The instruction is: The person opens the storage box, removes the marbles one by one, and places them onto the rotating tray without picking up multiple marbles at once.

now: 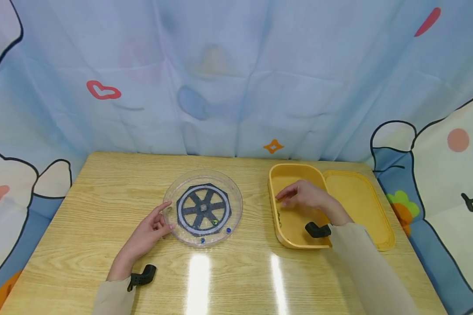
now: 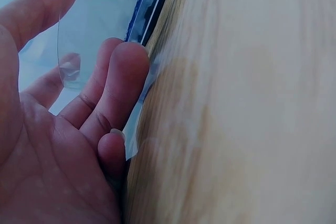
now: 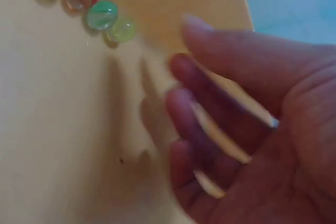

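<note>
On the left, my left hand point(image 1: 146, 234) holds the rim of a clear round dish point(image 1: 236, 192), thumb and index fingertip spread along it. The other fingers curl by its outer wall in the left wrist view. A dark wheel shape with a pale ring point(image 1: 185, 210) shows in the dish. Two blue marbles point(image 1: 228, 230) and a yellow-green marble point(image 1: 215, 222) are there too. My right hand point(image 1: 305, 194) reaches into a yellow box point(image 1: 293, 168), fingers loosely bent, nothing between them. Several glass marbles point(image 3: 102, 14) lie in a row beyond its fingertips in the right wrist view.
A flat yellow lid point(image 1: 358, 205) lies right of the box, partly behind the right forearm. The wooden table point(image 1: 114, 188) ends at a printed blue curtain point(image 1: 228, 109). Each wrist wears a black camera mount point(image 1: 143, 275).
</note>
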A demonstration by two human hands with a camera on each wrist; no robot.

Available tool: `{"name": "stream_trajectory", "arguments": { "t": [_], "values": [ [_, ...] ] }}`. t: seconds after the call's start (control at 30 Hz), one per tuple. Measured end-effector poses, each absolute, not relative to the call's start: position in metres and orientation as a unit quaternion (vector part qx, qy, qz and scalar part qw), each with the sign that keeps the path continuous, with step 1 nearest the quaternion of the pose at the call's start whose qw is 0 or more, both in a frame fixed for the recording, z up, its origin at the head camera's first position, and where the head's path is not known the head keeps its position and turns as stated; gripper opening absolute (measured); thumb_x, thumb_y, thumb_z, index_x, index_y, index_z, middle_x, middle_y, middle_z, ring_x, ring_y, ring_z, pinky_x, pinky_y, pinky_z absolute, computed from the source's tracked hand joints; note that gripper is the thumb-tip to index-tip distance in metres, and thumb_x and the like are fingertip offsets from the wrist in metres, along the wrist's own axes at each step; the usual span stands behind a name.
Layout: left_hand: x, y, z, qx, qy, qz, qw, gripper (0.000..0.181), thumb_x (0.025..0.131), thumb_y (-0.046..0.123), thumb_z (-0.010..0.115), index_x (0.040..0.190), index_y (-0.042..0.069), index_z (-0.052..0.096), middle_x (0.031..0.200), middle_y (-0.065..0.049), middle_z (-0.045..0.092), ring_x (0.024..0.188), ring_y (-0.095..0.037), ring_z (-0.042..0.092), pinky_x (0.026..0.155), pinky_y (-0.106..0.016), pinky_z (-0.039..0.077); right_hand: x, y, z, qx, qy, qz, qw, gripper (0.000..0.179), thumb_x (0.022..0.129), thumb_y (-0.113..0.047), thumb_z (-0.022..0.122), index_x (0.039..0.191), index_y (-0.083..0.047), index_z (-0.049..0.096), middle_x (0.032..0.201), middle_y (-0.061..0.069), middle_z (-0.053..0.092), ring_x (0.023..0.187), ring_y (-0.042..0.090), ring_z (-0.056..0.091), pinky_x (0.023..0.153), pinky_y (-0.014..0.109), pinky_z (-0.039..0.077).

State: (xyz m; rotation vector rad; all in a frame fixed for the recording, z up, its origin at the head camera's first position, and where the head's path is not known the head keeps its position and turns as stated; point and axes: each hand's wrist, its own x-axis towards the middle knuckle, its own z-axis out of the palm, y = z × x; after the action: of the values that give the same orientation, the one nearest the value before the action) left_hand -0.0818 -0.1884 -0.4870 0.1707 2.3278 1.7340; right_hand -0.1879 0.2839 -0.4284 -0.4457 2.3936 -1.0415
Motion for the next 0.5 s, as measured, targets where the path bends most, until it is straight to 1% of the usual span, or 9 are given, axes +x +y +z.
{"name": "stream_trajectory", "arguments": {
  "t": [0.1, 0.17, 0.27, 0.33, 0.5],
  "values": [
    [-0.083, -0.187, -0.488, 0.059, 0.796, 0.591, 0.115, 0.066, 0.095, 0.015, 0.069, 0.153, 0.013, 0.038, 0.084, -0.010, 0.053, 0.064, -0.016, 0.052, 0.059, -0.026, 0.043, -0.192, 0.287, -0.436, -0.162, 0.865, -0.378, 0.289, 0.029, 0.087, -0.015, 0.079, 0.112, -0.003, 0.075, 0.108, 0.008, 0.072, 0.092, 0.019, 0.062, 0.083, 0.032, 0.049],
    [-0.083, -0.186, -0.488, 0.060, 0.798, 0.589, 0.114, 0.066, 0.096, 0.015, 0.069, 0.153, 0.013, 0.038, 0.084, -0.010, 0.053, 0.064, -0.016, 0.052, 0.059, -0.026, 0.043, -0.194, 0.288, -0.439, -0.163, 0.864, -0.369, 0.302, 0.030, 0.086, -0.017, 0.079, 0.113, -0.004, 0.075, 0.107, 0.006, 0.071, 0.092, 0.020, 0.060, 0.084, 0.034, 0.048],
    [-0.083, -0.187, -0.487, 0.060, 0.799, 0.587, 0.113, 0.066, 0.095, 0.015, 0.069, 0.153, 0.014, 0.038, 0.084, -0.011, 0.053, 0.065, -0.017, 0.053, 0.059, -0.026, 0.043, -0.196, 0.287, -0.442, -0.169, 0.867, -0.359, 0.303, 0.028, 0.086, -0.018, 0.080, 0.110, -0.004, 0.076, 0.103, 0.003, 0.070, 0.089, 0.020, 0.057, 0.082, 0.035, 0.046],
    [-0.082, -0.187, -0.486, 0.061, 0.799, 0.587, 0.113, 0.066, 0.095, 0.016, 0.069, 0.153, 0.014, 0.037, 0.084, -0.011, 0.053, 0.065, -0.018, 0.053, 0.059, -0.027, 0.043, -0.197, 0.285, -0.444, -0.169, 0.869, -0.355, 0.302, 0.026, 0.085, -0.017, 0.080, 0.107, -0.004, 0.076, 0.098, 0.002, 0.069, 0.085, 0.018, 0.056, 0.079, 0.033, 0.046],
    [-0.081, -0.189, -0.486, 0.061, 0.797, 0.589, 0.116, 0.066, 0.095, 0.018, 0.070, 0.153, 0.015, 0.038, 0.085, -0.011, 0.052, 0.065, -0.019, 0.053, 0.059, -0.027, 0.043, -0.196, 0.279, -0.447, -0.176, 0.869, -0.357, 0.295, 0.022, 0.084, -0.011, 0.080, 0.103, 0.000, 0.076, 0.093, 0.003, 0.069, 0.080, 0.016, 0.055, 0.074, 0.029, 0.046]
  ]
}}
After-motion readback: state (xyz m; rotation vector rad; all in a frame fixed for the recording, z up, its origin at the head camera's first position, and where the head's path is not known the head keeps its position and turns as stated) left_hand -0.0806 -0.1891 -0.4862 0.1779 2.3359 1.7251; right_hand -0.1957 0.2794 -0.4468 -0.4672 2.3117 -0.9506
